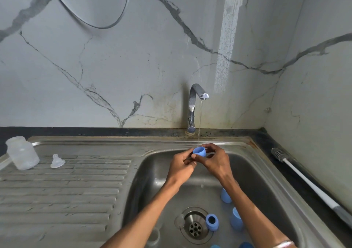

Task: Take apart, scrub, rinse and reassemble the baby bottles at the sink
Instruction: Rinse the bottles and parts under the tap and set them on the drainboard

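- You hold a small blue cap over the back of the sink basin, just under the running tap.
- Your left hand and right hand both pinch it with curled fingers.
- Blue ring and other blue parts lie by the drain.
- A clear bottle and teat stand on the drainboard; a brush lies on the right counter.

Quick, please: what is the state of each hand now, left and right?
Left hand: closed, pinching the blue bottle cap under the running tap.
Right hand: closed, gripping the same blue bottle cap from the other side.
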The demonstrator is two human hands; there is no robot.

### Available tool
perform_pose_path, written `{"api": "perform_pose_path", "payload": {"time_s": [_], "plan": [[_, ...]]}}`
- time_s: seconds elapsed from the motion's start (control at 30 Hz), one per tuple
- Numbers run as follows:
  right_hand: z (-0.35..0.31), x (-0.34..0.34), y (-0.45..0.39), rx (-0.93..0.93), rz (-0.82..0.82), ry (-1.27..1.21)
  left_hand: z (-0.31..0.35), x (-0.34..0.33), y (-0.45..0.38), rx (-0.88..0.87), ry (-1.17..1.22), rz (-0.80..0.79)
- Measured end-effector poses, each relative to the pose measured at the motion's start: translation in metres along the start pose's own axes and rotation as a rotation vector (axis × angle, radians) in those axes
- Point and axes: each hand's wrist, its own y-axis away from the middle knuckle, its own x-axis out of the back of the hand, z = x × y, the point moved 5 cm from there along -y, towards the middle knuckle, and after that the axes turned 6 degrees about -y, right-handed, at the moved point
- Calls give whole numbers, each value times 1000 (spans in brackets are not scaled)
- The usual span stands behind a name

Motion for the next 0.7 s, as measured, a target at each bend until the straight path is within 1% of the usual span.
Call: {"api": "perform_pose_path", "payload": {"time_s": [0.13,0.27,0.37,0.47,0.7], "plan": [[0,-3,-1,44,-7,65,3,-4,2,24,98,-53],[1,-4,2,34,-65,-2,5,-6,4,69,208,-104],[3,-4,2,40,-121,-37,5,-6,4,124,288,-108],[4,-5,1,45,-157,-68,4,-7,5,139,303,-128],[1,1,2,81,-6,-52,4,-13,6,217,382,-148]]}}
